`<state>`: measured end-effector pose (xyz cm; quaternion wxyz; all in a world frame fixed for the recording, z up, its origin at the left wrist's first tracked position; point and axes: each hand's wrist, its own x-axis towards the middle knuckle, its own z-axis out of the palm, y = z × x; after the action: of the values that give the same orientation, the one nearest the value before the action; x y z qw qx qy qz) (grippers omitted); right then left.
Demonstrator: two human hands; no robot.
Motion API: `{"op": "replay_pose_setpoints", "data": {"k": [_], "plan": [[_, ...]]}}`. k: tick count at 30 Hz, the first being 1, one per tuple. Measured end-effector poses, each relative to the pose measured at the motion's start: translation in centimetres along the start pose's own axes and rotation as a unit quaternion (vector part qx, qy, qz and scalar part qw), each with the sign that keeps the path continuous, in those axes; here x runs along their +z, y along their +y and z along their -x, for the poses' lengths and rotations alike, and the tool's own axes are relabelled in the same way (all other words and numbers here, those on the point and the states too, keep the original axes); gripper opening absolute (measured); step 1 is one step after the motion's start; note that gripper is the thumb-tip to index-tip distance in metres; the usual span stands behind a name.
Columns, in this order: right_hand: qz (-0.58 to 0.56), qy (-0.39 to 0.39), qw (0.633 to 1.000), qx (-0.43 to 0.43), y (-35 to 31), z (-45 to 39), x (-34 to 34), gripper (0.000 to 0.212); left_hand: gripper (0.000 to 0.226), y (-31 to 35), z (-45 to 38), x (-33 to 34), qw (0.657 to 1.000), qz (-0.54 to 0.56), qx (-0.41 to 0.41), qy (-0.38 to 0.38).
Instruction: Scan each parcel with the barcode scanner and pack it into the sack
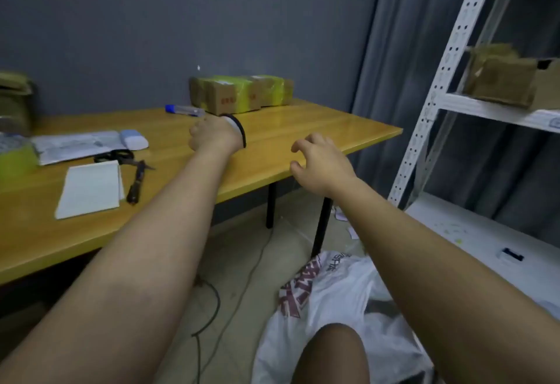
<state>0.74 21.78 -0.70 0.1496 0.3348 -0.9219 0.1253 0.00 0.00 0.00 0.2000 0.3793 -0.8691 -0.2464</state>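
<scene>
Parcels (241, 92), brown with yellow tape, sit beyond right hand's (321, 165) loosely spread, empty fingers.

A long yellow wooden table (303, 129) with black legs stands against a grey-blue wall (151, 20). On its left part lie a white paper notepad (91, 189), a dark folding utility knife (136, 180) just beside it, black-handled scissors (113, 156) and a grey plastic mailing bag (75, 145). A clear marker pen with a blue cap (183, 109) lies farther back. A white perforated metal shelving rack (436, 105) stands at the right, before a grey curtain (391, 80). Black cables (212, 302) trail across the beige floor.
</scene>
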Motion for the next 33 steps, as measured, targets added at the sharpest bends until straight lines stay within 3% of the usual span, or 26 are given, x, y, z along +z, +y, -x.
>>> {"op": "replay_pose_setpoints", "data": {"k": [3, 6, 11, 14, 18, 23, 29, 33], "plan": [[-0.003, -0.021, 1.000, 0.006, 0.7, 0.2, 0.6, 0.040, 0.044, -1.3, 0.2, 1.0, 0.999, -0.035, 0.017, -0.019], [-0.021, -0.037, 0.999, 0.011, 1.7, 0.2, 1.1, 0.037, 0.024, -2.1, 1.3, 2.1, 0.999, -0.012, 0.011, 0.045], [-0.087, -0.017, 0.996, 0.018, 4.0, 0.4, 1.8, 0.032, 0.031, -2.5, 3.7, 1.6, 0.986, 0.139, 0.069, 0.058], [-0.181, 0.016, 0.983, 0.034, 5.1, 0.6, 1.8, 0.026, 0.032, -1.0, 7.4, 0.9, 0.951, 0.261, 0.146, 0.084], [-0.383, 0.134, 0.912, 0.060, 5.4, 2.4, -0.3, 0.020, 0.023, 3.8, 13.3, 0.9, 0.869, 0.425, 0.243, 0.068], [-0.606, 0.189, 0.760, 0.138, 7.9, 7.2, -5.3, 0.026, 0.028, 10.3, 19.6, 5.5, 0.809, 0.491, 0.324, -0.004], [-0.606, 0.230, 0.716, 0.259, 16.1, 13.9, -7.6, 0.033, 0.029, 16.9, 27.4, 13.3, 0.781, 0.461, 0.404, -0.116], [-0.626, 0.265, 0.659, 0.322, 22.0, 17.3, -6.9, 0.029, 0.041, 20.1, 30.4, 17.5, 0.774, 0.396, 0.434, -0.236]]}}
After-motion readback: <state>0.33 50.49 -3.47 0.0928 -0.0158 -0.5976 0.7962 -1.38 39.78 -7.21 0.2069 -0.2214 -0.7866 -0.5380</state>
